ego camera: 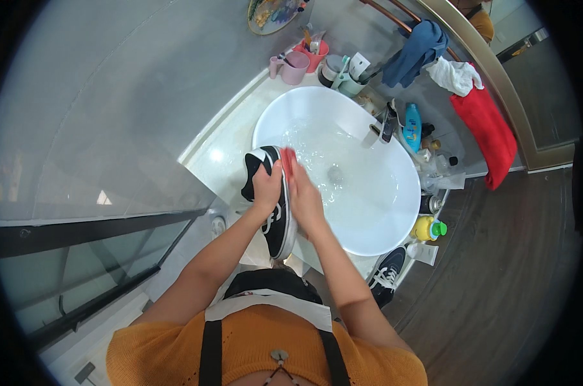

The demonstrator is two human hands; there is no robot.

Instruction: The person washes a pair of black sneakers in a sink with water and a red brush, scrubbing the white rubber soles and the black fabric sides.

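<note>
A black canvas sneaker (277,234) with white laces and a pale rubber sole is tilted over the near left rim of a white washbasin (402,212). My left hand (266,186) is closed around its upper, near the heel end. In my right hand (305,200) is a red brush or cloth (287,163), blurred, pressed along the side of the sole; its exact kind cannot be told. Rippling, slightly cloudy water (354,193) lies in the basin, over the drain. A second black sneaker (389,272) with white laces rests on the counter at the basin's near right.
Cups (295,68) with toothbrushes line the back of the counter. A faucet (388,125), a blue bottle (411,126), a yellow bottle (424,228) and a white tube (423,253) stand along the right side. Blue, white and red cloths (487,132) hang from a copper-coloured rail.
</note>
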